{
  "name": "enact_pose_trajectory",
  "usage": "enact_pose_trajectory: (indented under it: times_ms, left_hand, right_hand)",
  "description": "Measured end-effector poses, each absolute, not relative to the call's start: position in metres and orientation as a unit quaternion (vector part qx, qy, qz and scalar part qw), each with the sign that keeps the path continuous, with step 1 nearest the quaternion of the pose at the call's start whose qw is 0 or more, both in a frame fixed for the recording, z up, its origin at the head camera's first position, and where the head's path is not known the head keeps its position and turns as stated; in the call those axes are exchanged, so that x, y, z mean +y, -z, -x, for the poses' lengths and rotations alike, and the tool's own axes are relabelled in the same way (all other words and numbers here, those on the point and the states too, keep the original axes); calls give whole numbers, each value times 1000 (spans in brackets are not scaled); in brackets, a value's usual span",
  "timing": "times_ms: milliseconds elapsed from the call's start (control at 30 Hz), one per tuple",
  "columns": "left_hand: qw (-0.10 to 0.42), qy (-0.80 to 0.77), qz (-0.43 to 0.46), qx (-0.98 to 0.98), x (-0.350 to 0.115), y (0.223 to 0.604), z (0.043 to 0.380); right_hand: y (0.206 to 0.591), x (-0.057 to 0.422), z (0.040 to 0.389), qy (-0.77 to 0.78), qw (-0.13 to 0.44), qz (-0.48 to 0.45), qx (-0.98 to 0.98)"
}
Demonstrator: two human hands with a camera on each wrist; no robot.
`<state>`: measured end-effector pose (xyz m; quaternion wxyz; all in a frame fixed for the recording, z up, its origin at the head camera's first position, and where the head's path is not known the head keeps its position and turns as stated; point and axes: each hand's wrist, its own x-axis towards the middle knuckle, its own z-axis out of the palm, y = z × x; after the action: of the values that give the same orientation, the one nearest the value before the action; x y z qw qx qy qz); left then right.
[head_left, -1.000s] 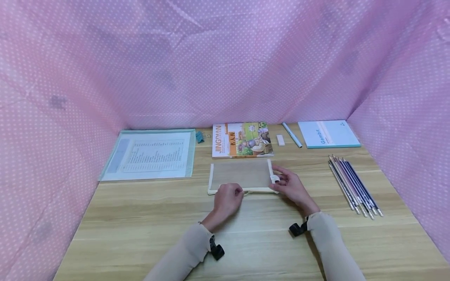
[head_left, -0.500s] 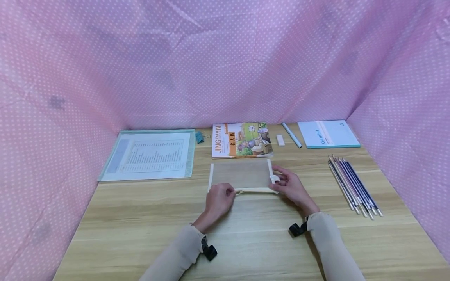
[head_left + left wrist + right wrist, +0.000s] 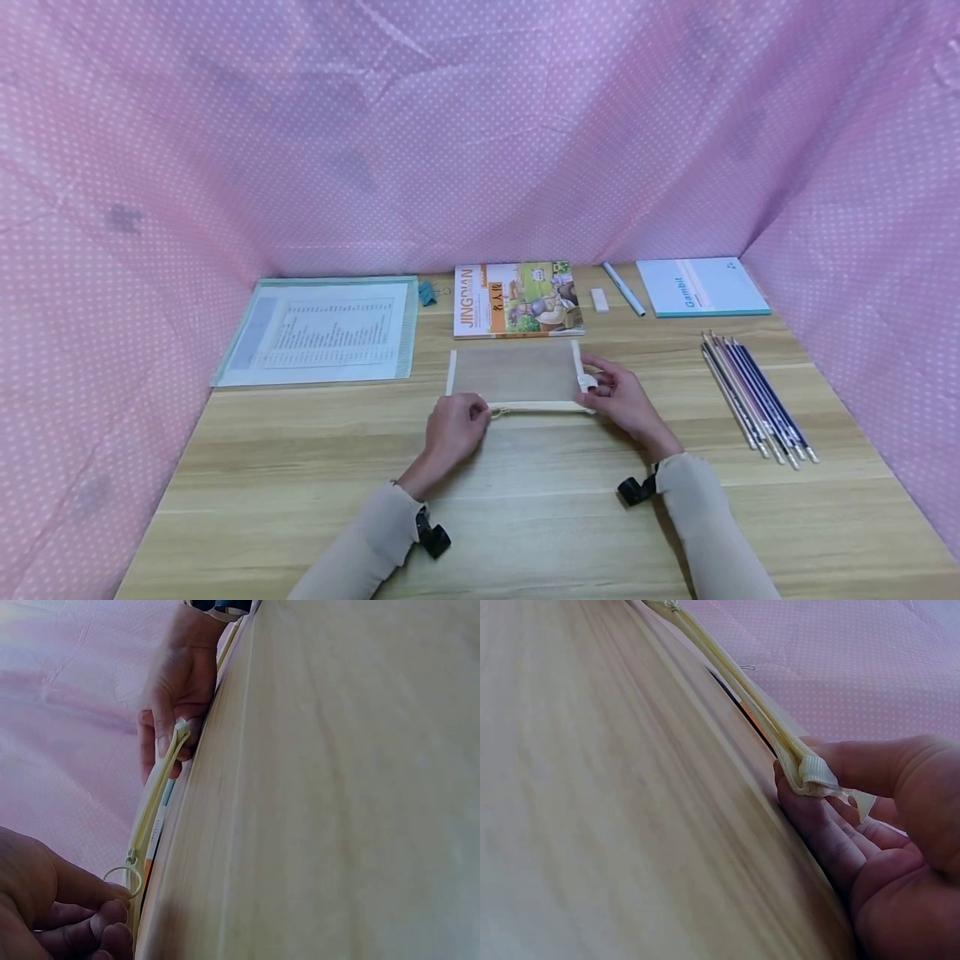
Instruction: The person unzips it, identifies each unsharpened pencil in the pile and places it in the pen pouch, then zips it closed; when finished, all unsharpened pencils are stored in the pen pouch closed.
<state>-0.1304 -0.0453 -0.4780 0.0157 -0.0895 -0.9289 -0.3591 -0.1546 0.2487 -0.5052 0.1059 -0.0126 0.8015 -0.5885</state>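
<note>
A mesh zip pouch [image 3: 517,371] with cream edging lies on the wooden table, its zipper edge towards me. My left hand [image 3: 456,427] pinches the ring pull [image 3: 124,879] of the zipper at the pouch's near left. Between slider and right corner, the two zipper tapes [image 3: 739,679] stand slightly apart. My right hand [image 3: 621,402] grips the pouch's near right corner, thumb on top and fingers below, beside a small white tab [image 3: 587,381]. Part of the left corner is hidden behind my left hand.
Behind the pouch lies a picture-covered book [image 3: 517,300], with an eraser [image 3: 599,300], a light blue pen [image 3: 624,289] and a blue notebook [image 3: 701,287] to its right. Several pencils [image 3: 757,400] lie at right. A document folder [image 3: 322,333] and a blue binder clip [image 3: 427,292] are at left.
My left hand has slid left along the zipper with the ring pull, lengthening the stretch of zipper between the hands. My right hand has stayed at the corner.
</note>
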Motion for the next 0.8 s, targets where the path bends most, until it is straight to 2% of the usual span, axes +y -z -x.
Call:
enact_pose_trajectory:
  times_ms: [800]
  left_hand:
    - [25, 367, 63, -928, -95, 479, 131]
  right_hand:
    - [502, 250, 154, 586, 112, 17, 802]
